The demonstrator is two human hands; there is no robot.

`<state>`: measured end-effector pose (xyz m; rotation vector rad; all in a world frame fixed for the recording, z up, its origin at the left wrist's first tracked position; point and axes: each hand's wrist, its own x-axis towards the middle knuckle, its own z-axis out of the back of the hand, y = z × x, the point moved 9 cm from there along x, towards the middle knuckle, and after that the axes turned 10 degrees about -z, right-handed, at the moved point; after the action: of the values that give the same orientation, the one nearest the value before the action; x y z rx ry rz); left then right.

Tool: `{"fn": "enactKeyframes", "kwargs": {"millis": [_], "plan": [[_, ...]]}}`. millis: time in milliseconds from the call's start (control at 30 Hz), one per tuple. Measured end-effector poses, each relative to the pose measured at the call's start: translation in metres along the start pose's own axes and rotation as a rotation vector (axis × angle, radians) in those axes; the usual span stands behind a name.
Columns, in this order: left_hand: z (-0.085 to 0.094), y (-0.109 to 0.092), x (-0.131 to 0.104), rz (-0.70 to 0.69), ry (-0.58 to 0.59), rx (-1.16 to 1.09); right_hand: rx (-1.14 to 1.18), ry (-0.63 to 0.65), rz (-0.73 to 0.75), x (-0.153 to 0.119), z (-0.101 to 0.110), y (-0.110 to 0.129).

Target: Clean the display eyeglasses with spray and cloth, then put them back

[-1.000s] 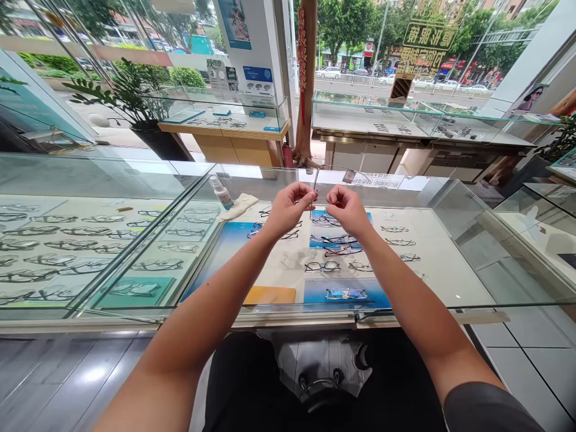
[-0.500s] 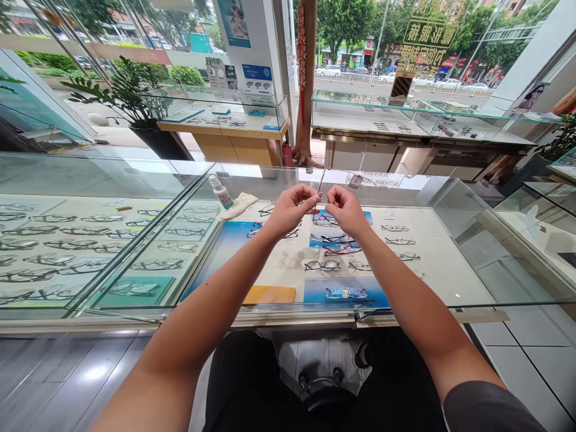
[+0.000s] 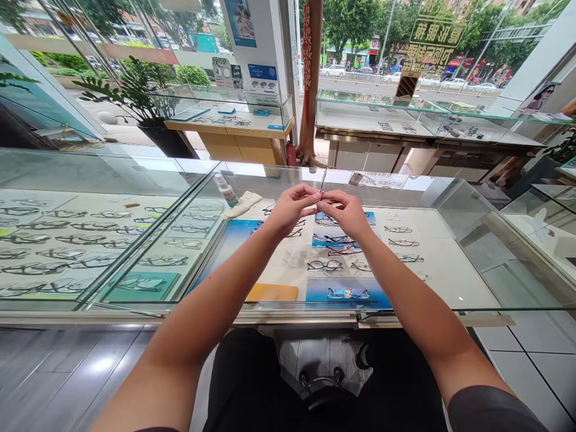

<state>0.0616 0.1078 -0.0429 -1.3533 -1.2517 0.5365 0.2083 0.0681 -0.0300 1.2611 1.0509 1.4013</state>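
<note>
The main display case (image 3: 463, 270) is a big glass box that goes across in front of the person. Past its far side, to the right, is a long window case (image 3: 364, 123) with a dark edge. Past its far side, to the left, is a smaller wooden case (image 3: 238, 147) with a glass top. A tree trunk post (image 3: 310, 84) stands past the middle of the main display case, between those 2. A leafy potted plant (image 3: 132, 90) is past its left part.

The person's 2 hands are up over the middle of the main display case, with their fingertips together. The left hand (image 3: 294, 207) is pinched on a thin dark rod (image 3: 323, 180). The right hand (image 3: 345, 211) has its fingertips at the same spot, but I cannot tell if they squeeze it too.

A yellow-orange flat pad (image 3: 272, 293) is near the front edge of the main display case. Toward its far edge, left of the hands, a cream cloth (image 3: 243, 204) lies just beside a white spray bottle (image 3: 226, 189). Round glasses (image 3: 324, 265) sit in its middle, and blue-lens glasses (image 3: 348, 293) are nearer its front edge.

The rod pokes up above the middle of the main display case.
</note>
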Motion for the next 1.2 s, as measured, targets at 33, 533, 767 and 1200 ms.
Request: {"fn": "enactKeyframes", "kwargs": {"millis": [33,533,767,1200], "plan": [[0.001,0.002,0.0,0.014,-0.002,0.004,0.017,0.001,-0.008,0.0,-0.001,-0.001],[0.091,-0.102,-0.013,-0.66,-0.661,0.726,0.078,-0.174,-0.039,0.003,0.021,-0.007],[0.182,-0.112,-0.017,-0.632,-1.01,0.684,0.061,-0.17,-0.038,0.005,0.02,-0.009],[0.238,-0.097,-0.031,-0.567,-1.191,0.591,0.069,-0.171,-0.046,0.008,0.022,-0.014]]}}
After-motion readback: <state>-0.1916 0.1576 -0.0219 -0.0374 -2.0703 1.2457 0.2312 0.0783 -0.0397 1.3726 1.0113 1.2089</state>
